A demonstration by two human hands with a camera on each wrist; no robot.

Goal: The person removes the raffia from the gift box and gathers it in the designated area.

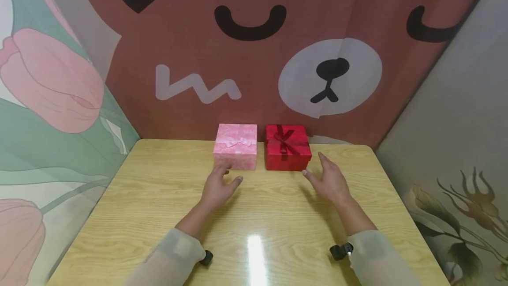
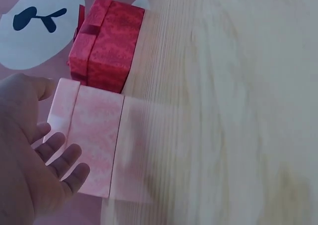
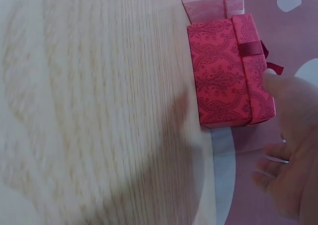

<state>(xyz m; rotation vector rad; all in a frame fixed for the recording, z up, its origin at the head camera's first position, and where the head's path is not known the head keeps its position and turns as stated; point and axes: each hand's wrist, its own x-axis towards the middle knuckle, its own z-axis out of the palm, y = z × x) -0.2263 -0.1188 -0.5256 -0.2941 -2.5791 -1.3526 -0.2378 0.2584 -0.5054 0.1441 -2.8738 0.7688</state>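
Two gift boxes stand side by side at the far edge of the table. The pink box [image 1: 236, 161] with a pale bow is on the left, and the red box [image 1: 287, 162] with a dark red ribbon is on the right. My left hand [image 1: 219, 187] hovers in front of the pink box, thumb spread from loosely bent fingers, holding nothing. To the right of the red box is my right hand [image 1: 331, 182], thumb and fingers apart around its near right corner. Whether either hand touches a box I cannot tell. Both lids are on.
The wooden table [image 1: 158, 189] backs onto a curtain [image 1: 258, 65] printed with a brown bear face. Floral curtains [image 1: 51, 153] hang at both sides. Each wrist carries a small black device [image 1: 341, 251] near the sleeve. A light reflection lies on the table's middle front.
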